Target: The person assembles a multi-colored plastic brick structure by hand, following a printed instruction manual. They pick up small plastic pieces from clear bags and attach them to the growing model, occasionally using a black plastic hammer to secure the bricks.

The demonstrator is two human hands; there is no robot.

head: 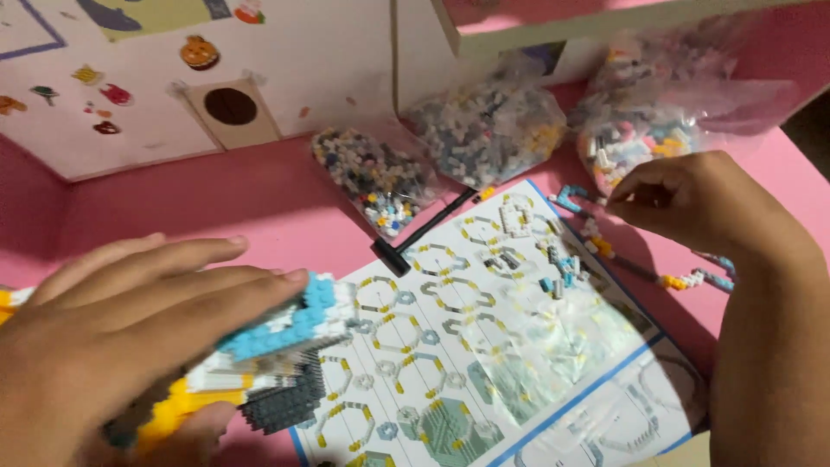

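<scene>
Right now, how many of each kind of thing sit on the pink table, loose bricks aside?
Clear bags of small bricks: 3
Instruction sheet: 1
Part-built brick model, under the left hand: 1
Black tool: 1
Total: 6

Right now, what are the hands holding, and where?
The left hand grips the brick model around its top and underside. The right hand pinches something too small to tell.

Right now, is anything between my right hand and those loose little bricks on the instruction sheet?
Nothing visible: the right hand hovers at the sheet's far right corner, and the loose bricks lie uncovered just below-left of its fingers.
</scene>
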